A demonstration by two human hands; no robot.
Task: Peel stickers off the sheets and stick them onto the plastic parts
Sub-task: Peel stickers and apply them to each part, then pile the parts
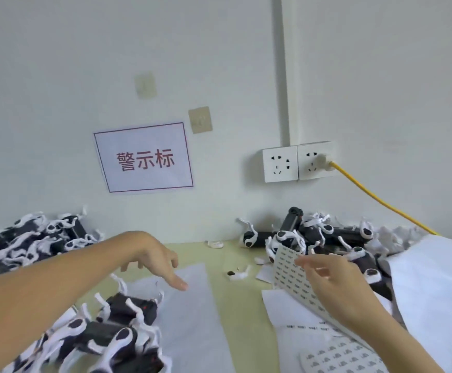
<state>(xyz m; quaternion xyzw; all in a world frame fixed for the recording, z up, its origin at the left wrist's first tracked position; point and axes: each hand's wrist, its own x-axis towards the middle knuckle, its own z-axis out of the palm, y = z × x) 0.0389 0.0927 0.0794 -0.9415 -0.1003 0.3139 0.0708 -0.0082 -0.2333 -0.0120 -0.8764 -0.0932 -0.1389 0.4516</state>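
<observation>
Head view: right hand (pixel 335 286) pinches a lifted sticker sheet (pixel 289 270) at right, more sheets lying near it. Left hand (pixel 157 259) hovers empty, fingers loosely spread, above the near-left pile of plastic parts (pixel 122 327). Step judged: between stickers. Next calls for gripping one part, then peeling a sticker.

The pale yellow-green counter (pixel 235 313) carries heaps of black-and-white plastic parts (pixel 117 327) and white sticker sheets (pixel 290 275) printed with rows of small dark marks. On the off-white wall (pixel 85 63) hangs a white paper sign (pixel 144 157) with a dark red border and red characters. A bright yellow cable (pixel 381 201) runs from the white wall sockets (pixel 297 162).
</observation>
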